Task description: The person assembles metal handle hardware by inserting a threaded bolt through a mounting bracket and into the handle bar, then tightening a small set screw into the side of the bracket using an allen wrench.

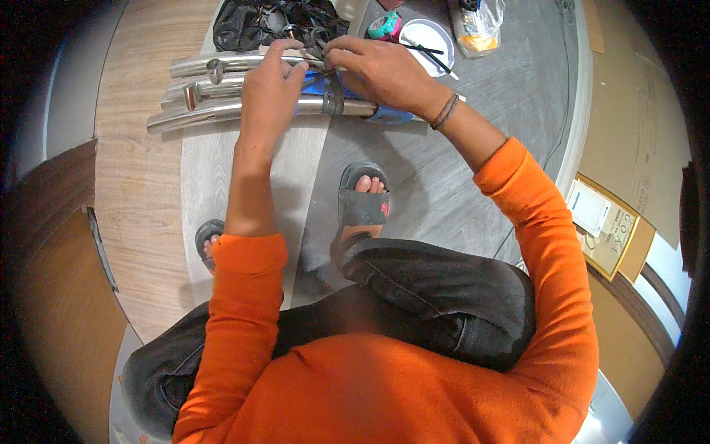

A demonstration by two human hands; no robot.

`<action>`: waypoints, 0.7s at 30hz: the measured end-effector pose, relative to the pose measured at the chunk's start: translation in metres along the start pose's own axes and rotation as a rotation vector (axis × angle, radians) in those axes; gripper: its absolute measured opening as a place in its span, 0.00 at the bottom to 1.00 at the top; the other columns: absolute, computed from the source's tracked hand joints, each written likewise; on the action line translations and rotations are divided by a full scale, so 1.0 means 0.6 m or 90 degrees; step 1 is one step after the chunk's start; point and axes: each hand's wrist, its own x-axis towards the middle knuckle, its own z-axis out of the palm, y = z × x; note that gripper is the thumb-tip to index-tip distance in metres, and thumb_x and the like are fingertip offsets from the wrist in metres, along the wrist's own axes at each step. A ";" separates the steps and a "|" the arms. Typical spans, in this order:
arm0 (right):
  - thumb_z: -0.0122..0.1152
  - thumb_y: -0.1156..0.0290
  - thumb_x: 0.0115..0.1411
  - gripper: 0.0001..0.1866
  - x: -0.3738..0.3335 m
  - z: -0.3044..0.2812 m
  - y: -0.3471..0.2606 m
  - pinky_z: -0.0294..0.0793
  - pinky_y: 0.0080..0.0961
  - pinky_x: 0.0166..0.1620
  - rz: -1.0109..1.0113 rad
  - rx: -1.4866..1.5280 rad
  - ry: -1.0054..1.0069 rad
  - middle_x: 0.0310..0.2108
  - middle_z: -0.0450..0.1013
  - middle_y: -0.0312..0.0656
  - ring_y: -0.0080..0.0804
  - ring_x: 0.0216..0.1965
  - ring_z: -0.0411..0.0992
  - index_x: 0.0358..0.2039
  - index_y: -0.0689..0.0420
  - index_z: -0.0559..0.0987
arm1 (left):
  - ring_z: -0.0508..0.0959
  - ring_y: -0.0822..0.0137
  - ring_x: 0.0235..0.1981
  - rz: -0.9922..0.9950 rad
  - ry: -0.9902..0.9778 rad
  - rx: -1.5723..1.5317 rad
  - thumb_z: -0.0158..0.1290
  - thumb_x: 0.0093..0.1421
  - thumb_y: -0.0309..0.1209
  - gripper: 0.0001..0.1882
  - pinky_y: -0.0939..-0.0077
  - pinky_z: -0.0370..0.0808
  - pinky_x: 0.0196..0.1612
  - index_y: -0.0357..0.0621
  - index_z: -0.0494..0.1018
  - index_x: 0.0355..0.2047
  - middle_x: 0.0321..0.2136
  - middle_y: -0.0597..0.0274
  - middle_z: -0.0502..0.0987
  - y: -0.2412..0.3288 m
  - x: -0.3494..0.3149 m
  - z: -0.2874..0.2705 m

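Note:
Several shiny curved metal tubes lie side by side across the floor at the top of the view, with short tube stubs on some of them. Blue wrapping covers parts of them, and a dark strip is looped around their middle. My right hand is pinched on the strip's upper end, over the bundle. Just left of it, my left hand is bent over the tubes, fingers curled toward the strip. What its fingertips hold, if anything, is too small to make out.
Beyond the tubes lies a black plastic bag with metal pieces in it. To its right are a teal and pink tape measure, a white round lid or bowl with dark sticks, and a clear bag. Cardboard stands at right.

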 end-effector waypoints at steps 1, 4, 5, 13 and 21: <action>0.64 0.69 0.60 0.14 -0.004 0.009 0.001 0.80 0.37 0.45 0.015 -0.012 -0.013 0.49 0.74 0.38 0.44 0.44 0.78 0.47 0.50 0.77 | 0.79 0.57 0.28 0.008 0.006 0.021 0.59 0.62 0.37 0.13 0.64 0.75 0.36 0.46 0.80 0.44 0.26 0.52 0.80 -0.005 0.001 0.002; 0.64 0.65 0.61 0.15 -0.011 0.014 0.011 0.79 0.38 0.45 0.081 0.003 -0.042 0.48 0.75 0.40 0.44 0.44 0.78 0.48 0.51 0.77 | 0.82 0.51 0.31 0.010 -0.001 0.079 0.58 0.63 0.39 0.12 0.61 0.76 0.39 0.49 0.82 0.44 0.30 0.49 0.82 -0.006 0.003 0.004; 0.64 0.63 0.61 0.15 -0.013 0.014 0.015 0.79 0.38 0.45 0.107 0.016 -0.051 0.47 0.75 0.42 0.44 0.44 0.78 0.48 0.52 0.78 | 0.82 0.50 0.33 0.007 -0.007 0.098 0.58 0.63 0.40 0.13 0.60 0.76 0.40 0.51 0.82 0.43 0.31 0.48 0.83 -0.005 0.004 0.004; 0.64 0.57 0.63 0.19 -0.002 0.041 0.025 0.78 0.38 0.43 0.209 0.051 0.028 0.40 0.78 0.47 0.47 0.39 0.78 0.48 0.56 0.81 | 0.83 0.47 0.38 0.055 -0.034 0.180 0.59 0.61 0.44 0.13 0.56 0.78 0.42 0.54 0.85 0.41 0.35 0.49 0.84 -0.006 -0.003 0.023; 0.68 0.55 0.58 0.19 0.015 0.070 0.026 0.79 0.40 0.42 0.289 0.302 0.065 0.31 0.81 0.53 0.52 0.35 0.80 0.39 0.59 0.84 | 0.83 0.48 0.37 0.032 0.005 0.212 0.61 0.59 0.45 0.16 0.57 0.78 0.41 0.50 0.85 0.40 0.34 0.51 0.84 0.013 -0.001 0.031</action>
